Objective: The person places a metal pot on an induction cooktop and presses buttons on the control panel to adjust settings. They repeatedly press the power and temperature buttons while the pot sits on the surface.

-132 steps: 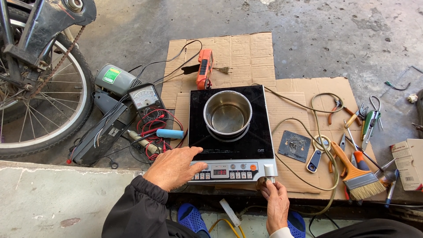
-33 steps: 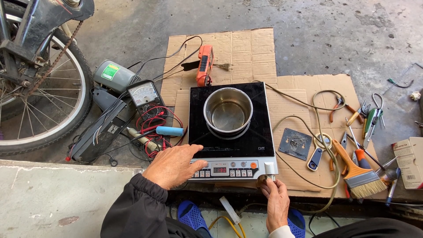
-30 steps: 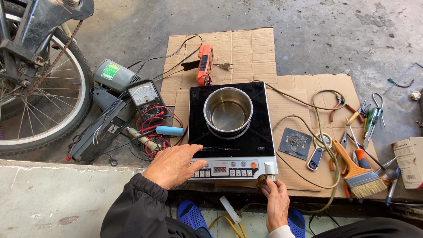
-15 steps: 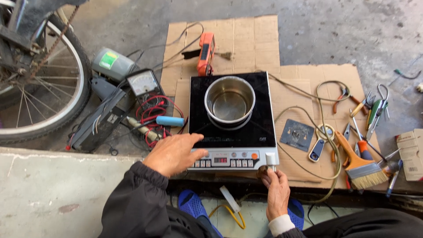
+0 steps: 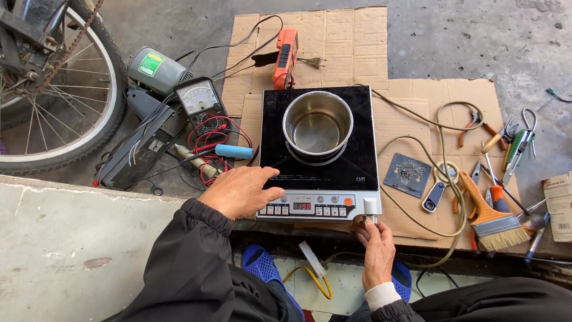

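The induction cooker (image 5: 319, 152) sits mid-frame on cardboard (image 5: 333, 48), its display lit and a steel pot (image 5: 317, 123) on the glass. At seven o'clock the left hand (image 5: 238, 191) lies flat, fingers spread, beside the buttons. At five o'clock the right hand (image 5: 375, 241) pinches the corner knob (image 5: 370, 207).

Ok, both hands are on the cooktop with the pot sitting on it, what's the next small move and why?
Probably press a button with the left hand. It lies on the front left corner of the induction cooktop, beside the button row, while the right hand steadies the front right corner. The red display is lit and the steel pot sits centred.
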